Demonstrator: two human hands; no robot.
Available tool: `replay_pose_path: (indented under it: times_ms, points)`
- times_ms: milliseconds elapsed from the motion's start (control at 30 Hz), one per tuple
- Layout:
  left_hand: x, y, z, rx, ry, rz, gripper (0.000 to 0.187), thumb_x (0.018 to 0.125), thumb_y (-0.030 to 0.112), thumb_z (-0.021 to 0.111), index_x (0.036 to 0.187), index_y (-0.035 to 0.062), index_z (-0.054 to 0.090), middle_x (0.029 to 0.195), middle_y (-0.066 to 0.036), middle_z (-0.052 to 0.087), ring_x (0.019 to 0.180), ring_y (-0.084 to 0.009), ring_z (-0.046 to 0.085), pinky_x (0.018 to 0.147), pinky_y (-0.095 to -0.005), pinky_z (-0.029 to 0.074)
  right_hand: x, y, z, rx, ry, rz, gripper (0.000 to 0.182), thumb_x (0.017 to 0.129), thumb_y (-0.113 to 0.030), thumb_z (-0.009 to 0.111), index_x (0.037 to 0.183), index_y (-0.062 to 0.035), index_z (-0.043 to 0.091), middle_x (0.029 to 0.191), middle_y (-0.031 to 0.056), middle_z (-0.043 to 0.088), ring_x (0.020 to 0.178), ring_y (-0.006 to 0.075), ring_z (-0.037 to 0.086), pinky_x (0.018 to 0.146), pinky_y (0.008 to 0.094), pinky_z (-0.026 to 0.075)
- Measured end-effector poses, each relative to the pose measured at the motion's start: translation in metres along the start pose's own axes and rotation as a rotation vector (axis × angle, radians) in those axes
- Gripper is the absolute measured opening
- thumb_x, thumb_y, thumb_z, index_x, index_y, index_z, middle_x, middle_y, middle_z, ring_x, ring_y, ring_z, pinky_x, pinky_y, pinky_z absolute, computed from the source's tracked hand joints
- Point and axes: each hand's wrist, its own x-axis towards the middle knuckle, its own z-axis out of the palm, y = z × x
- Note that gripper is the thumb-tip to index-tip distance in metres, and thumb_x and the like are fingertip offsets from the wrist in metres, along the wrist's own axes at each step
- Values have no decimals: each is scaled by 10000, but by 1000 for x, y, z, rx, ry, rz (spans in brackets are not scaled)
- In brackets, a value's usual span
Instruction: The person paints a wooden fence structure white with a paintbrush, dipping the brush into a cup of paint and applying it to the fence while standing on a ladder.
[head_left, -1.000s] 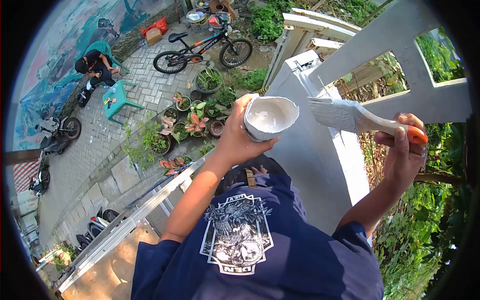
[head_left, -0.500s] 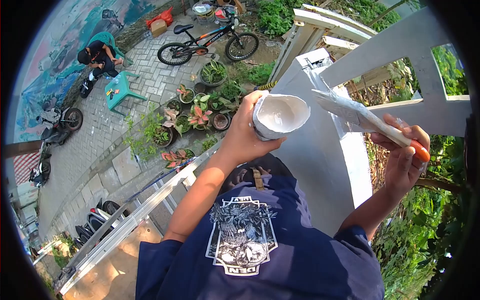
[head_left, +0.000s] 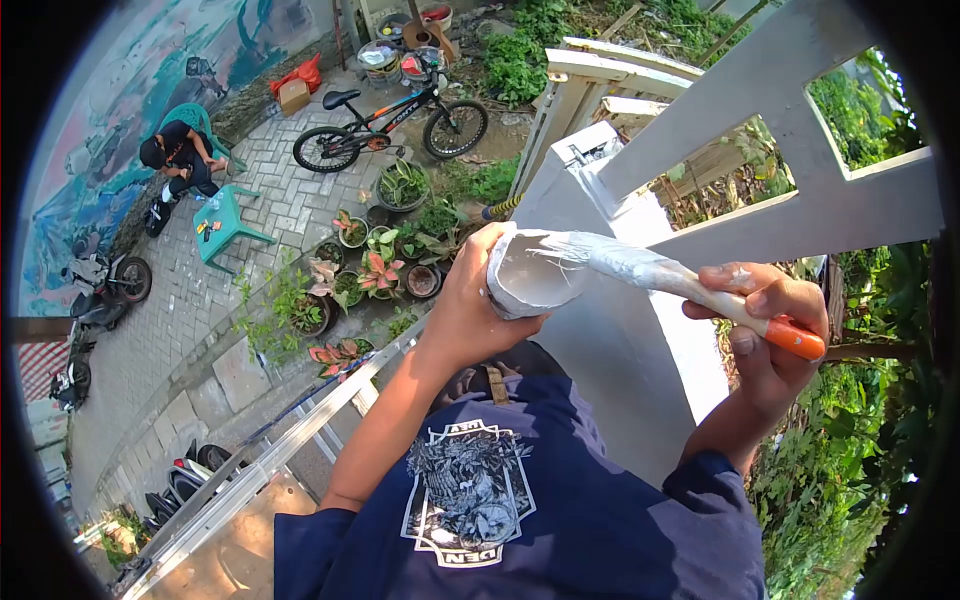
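Note:
My left hand (head_left: 470, 285) is wrapped round a paint-coated cup (head_left: 520, 292) with whitish paint inside, its mouth tilted toward me. In my right hand (head_left: 770, 315) is a paintbrush (head_left: 650, 268) with an orange-tipped handle, gripped between thumb and fingers. The brush points left, and its white, paint-laden bristles lie over the cup's rim and opening. Grey-white paint smears the ferrule, handle and right fingers. Below the hands a grey painted ledge (head_left: 610, 370) stretches away, and a grey frame with openings (head_left: 720, 215) rises beyond the brush.
A metal ladder (head_left: 265, 465) leans at lower left. Far below, potted plants (head_left: 380, 270), a bicycle (head_left: 390, 125) and a green table (head_left: 228, 225) stand on paving. A person (head_left: 182, 158) sits on a green chair. Leafy plants (head_left: 840, 480) grow at right.
The brush has moved left and tipped flatter, so its bristles now reach over the cup's mouth. The left hand still holds the cup. The whole view has shifted slightly.

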Motion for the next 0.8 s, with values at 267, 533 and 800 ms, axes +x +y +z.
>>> replay_pose_path:
  times_ms: [267, 533, 800]
  points:
    - [-1, 9, 3, -27, -5, 18, 1026, 640, 131, 949, 1467, 22, 351, 1333, -158, 580, 1221, -269, 612, 1048, -404, 487, 19, -22, 9, -258, -353, -128, 264, 755, -52, 837, 957, -30, 669, 1005, 245, 753, 847, 324, 778, 727, 417, 650]
    - [-4, 12, 12, -143, 53, -45, 933, 612, 150, 915, 1404, 0, 446, 1315, -212, 558, 1233, -428, 552, 1067, -494, 455, 17, -28, 18, -336, -405, -268, 282, 786, -80, 829, 989, -73, 632, 984, 212, 761, 805, 302, 783, 669, 381, 648]
    - [-1, 26, 12, -156, 58, -24, 919, 585, 136, 917, 1379, 12, 472, 1317, -195, 550, 1231, -411, 554, 1061, -492, 458, 18, -19, 25, -468, -511, -190, 278, 760, 2, 832, 985, -62, 681, 1077, 148, 758, 824, 282, 770, 691, 356, 622]
